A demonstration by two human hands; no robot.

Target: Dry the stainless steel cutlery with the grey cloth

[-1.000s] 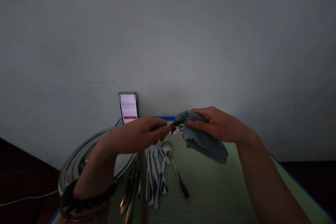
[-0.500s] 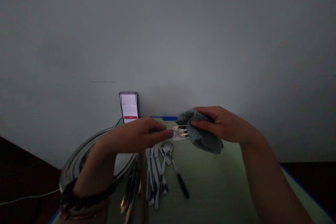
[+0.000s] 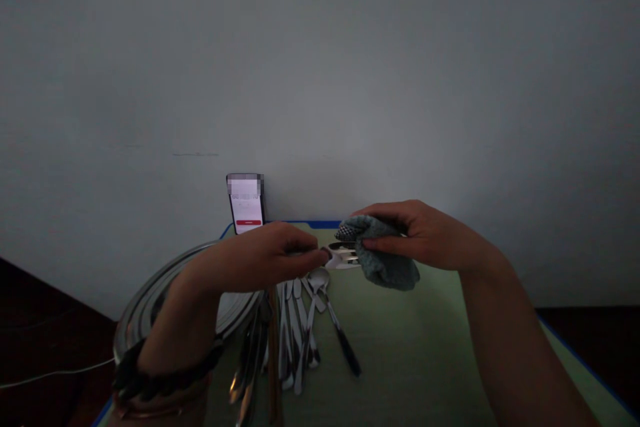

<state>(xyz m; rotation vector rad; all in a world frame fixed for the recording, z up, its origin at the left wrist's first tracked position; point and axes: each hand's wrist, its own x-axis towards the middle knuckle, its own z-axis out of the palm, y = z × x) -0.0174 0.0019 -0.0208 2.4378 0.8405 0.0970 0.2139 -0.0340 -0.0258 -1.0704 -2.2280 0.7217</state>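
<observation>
A metal fork [image 3: 341, 257] is held level above the table, its tines pointing right. My left hand [image 3: 273, 255] is closed around the handle end, which the fingers hide. Closed on a grey-green cloth [image 3: 390, 268], my right hand [image 3: 420, 237] presses it around the tips of the tines. A checked patch shows at the cloth's left end. Below the hands lie several spoons and other metal cutlery [image 3: 299, 327], with one dark-handled spoon [image 3: 344, 340] angled off to the right.
A round metal tray [image 3: 145, 307] sits at the left, partly behind my left arm. A phone [image 3: 247, 203] leans upright against the wall [image 3: 320, 80]. Wooden chopsticks [image 3: 274, 360] lie beside the cutlery on the green table [image 3: 410, 347]. A white cable [image 3: 60, 372] runs at far left.
My right hand and the cloth have shifted slightly left along the fork, and the cloth is bunched a little differently. My left hand stays nearly in place, still holding the fork.
</observation>
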